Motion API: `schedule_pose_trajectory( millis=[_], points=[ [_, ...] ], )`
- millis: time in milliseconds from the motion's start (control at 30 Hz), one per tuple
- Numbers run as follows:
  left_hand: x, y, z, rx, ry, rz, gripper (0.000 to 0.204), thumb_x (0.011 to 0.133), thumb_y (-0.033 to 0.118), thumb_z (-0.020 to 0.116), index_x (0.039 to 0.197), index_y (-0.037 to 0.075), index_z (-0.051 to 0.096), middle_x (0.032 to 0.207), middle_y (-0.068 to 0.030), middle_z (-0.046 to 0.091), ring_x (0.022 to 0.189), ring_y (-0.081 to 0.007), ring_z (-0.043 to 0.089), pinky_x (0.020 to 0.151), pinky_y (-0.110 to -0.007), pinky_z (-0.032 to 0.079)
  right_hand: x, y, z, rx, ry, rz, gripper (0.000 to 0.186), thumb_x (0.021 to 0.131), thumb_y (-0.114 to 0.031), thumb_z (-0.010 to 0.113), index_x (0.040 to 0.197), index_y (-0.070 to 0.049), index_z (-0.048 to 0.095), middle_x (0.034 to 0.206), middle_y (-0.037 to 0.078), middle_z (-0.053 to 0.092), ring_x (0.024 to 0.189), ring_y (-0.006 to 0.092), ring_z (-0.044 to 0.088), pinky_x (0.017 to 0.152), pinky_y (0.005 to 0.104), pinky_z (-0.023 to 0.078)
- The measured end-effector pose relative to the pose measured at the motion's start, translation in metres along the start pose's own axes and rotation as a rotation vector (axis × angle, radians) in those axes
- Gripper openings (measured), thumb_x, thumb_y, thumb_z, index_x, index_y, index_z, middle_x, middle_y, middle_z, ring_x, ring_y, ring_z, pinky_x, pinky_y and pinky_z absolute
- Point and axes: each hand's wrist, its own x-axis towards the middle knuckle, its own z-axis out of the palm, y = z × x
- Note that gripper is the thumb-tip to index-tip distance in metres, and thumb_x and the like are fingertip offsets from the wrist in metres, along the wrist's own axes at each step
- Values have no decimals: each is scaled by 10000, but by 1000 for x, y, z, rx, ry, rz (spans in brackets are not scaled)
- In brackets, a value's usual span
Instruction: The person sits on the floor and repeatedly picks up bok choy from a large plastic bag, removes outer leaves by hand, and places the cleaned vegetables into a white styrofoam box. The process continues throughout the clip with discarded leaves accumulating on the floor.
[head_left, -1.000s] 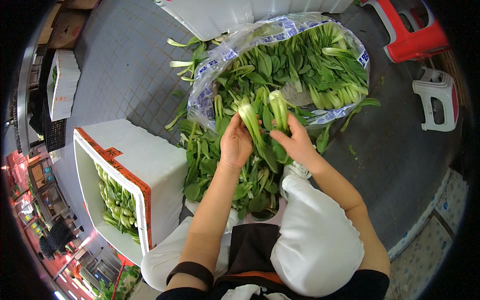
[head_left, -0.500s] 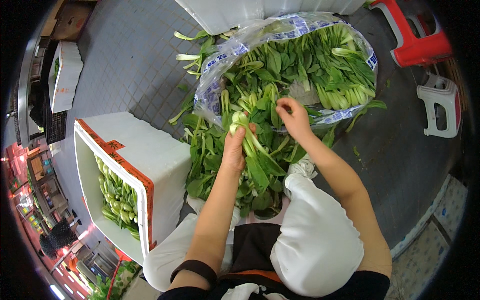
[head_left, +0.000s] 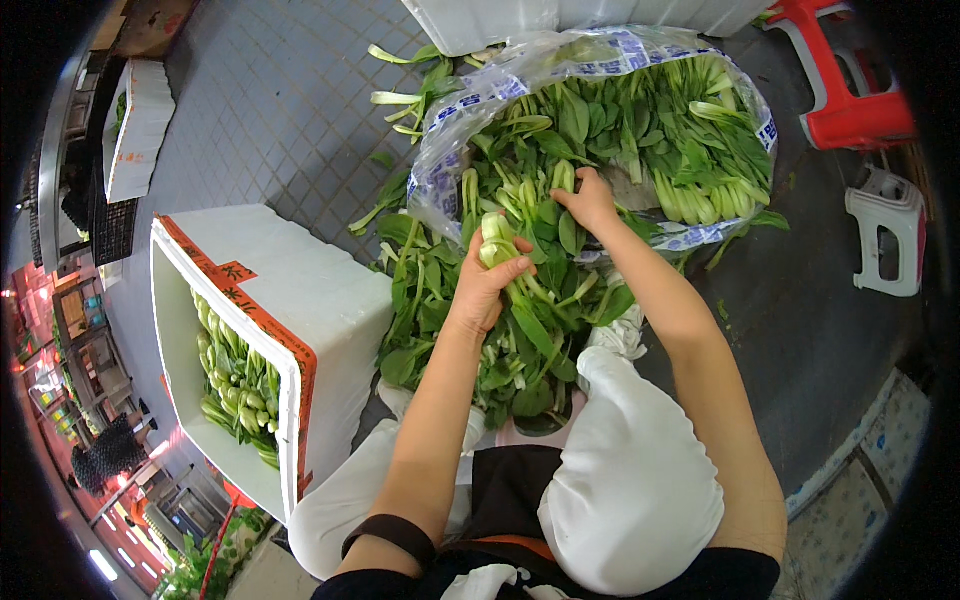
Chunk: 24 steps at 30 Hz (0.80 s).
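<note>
Centrally, left hand clenched around a bok choy bunch, stems up. Right hand, at one o'clock from it, gripped another stalk inside the plastic bag. Foam box of greens stood at nine o'clock.

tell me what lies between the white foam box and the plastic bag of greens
In the head view, a loose heap of leafy greens on the grey tiled floor lies between the foam box and the bag.
</note>
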Motion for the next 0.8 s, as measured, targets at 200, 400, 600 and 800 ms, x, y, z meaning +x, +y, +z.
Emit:
schedule_pose_trajectory(
  millis=[200, 400, 600, 800],
  points=[
    [4, -7, -8, 81, 92, 37, 739, 698, 28, 741, 1319, 88, 344, 985, -48, 572, 875, -179, 566, 818, -321, 450, -10, 8, -16, 603, -255, 143, 439, 783, -76, 635, 1191, 17, 503, 1030, 79, 582, 950, 178, 546, 850, 309, 406],
    [7, -7, -10, -21, 91, 36, 529, 758, 35, 666, 1230, 66, 428, 967, -77, 596, 903, -218, 586, 811, -367, 473, -55, 4, -41, 985, -479, 85, 400, 787, -63, 634, 1170, -17, 526, 1054, 29, 577, 951, 140, 535, 868, 286, 404],
    [6, -3, 19, -103, 107, 136, 528, 739, 60, 719, 1183, 38, 433, 1093, -97, 565, 1009, -226, 557, 839, -345, 456, -98, -35, -40, 676, -254, -370, 245, 796, -49, 648, 1028, 12, 598, 1005, 57, 595, 895, 139, 565, 789, 255, 461],
    [2, -12, 9, -81, 96, 80, 573, 712, 97, 749, 1191, 59, 438, 1080, -74, 580, 983, -197, 559, 884, -333, 427, -121, -51, -45, 759, -503, -141, 187, 832, -87, 609, 987, 16, 595, 928, 76, 617, 834, 133, 579, 713, 259, 471]
  ],
)
